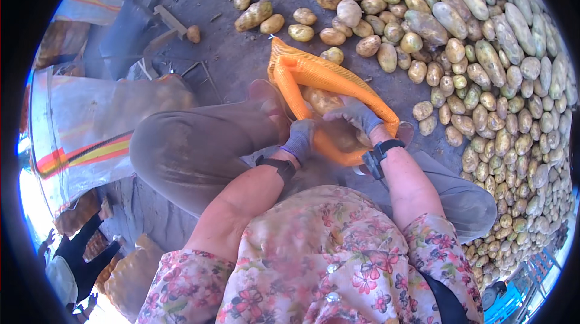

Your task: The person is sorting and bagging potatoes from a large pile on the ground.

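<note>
An orange mesh sack [335, 72] stands between my bent legs with its mouth open towards me. My left hand [301, 137], in a grey-purple knitted glove, has its fingers closed on the near left rim of the sack. My gloved right hand [357, 114] reaches into the mouth from the right, its wrist beside the sack's right rim. Potatoes [322, 101] lie inside the sack, one of them against the right hand's fingers. Whether those fingers grip it cannot be made out. The sack's lower contents are in shadow and blurred.
A large heap of potatoes [480, 74] spreads over the right side and far end. Several loose potatoes [301, 32] lie on the dark ground beyond the sack. White woven sacks with coloured stripes [90, 142] stand at left. Wooden pieces [170, 22] lie far left.
</note>
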A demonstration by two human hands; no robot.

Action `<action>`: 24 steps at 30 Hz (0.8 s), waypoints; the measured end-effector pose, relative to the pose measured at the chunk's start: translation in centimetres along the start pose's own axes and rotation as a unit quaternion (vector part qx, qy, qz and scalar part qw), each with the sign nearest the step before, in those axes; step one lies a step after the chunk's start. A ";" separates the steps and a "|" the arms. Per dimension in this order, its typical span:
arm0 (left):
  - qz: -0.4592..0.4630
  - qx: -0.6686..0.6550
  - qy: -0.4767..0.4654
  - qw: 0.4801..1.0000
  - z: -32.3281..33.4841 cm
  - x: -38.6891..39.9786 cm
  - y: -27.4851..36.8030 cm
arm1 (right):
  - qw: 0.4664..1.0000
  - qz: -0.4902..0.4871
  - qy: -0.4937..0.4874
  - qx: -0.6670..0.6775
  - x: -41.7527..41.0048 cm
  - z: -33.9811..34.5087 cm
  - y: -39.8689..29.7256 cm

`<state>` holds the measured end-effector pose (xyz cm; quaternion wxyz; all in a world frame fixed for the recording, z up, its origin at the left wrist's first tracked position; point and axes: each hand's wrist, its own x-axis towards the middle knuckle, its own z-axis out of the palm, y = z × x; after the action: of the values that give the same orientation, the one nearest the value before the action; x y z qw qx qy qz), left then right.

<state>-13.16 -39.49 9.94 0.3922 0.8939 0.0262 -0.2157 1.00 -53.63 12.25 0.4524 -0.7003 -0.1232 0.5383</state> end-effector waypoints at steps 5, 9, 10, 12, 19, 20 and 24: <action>-0.145 -0.126 0.150 0.970 5.2 0.8 -5.5 | 0.865 0.022 -0.053 -0.499 0.6 1.3 -2.1; -0.310 -0.684 0.153 0.643 7.2 2.4 -6.8 | 0.759 -0.055 0.022 -0.648 -0.1 5.3 -1.9; -0.260 -0.687 0.147 0.663 7.3 2.4 -7.0 | 0.757 -0.094 0.023 -0.646 0.2 5.7 -1.4; -0.206 -0.738 0.108 0.633 6.5 2.5 -5.7 | 0.862 -0.083 -0.013 -0.499 0.6 4.7 -0.8; -0.228 -0.751 0.064 0.617 3.2 1.8 -2.0 | 0.817 0.006 -0.070 -0.573 1.3 1.0 -0.5; -0.228 -0.754 0.072 0.612 3.6 1.8 -2.4 | 0.788 -0.003 -0.089 -0.610 1.5 1.8 -0.3; -0.273 -0.715 0.079 0.639 3.2 1.7 -2.1 | 0.719 0.046 -0.051 -0.692 3.7 3.8 2.0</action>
<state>-13.28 -40.54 5.85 0.8286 0.3008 0.4457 -0.1559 -1.52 -50.41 8.27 -0.1903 -0.7945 -0.4518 0.3583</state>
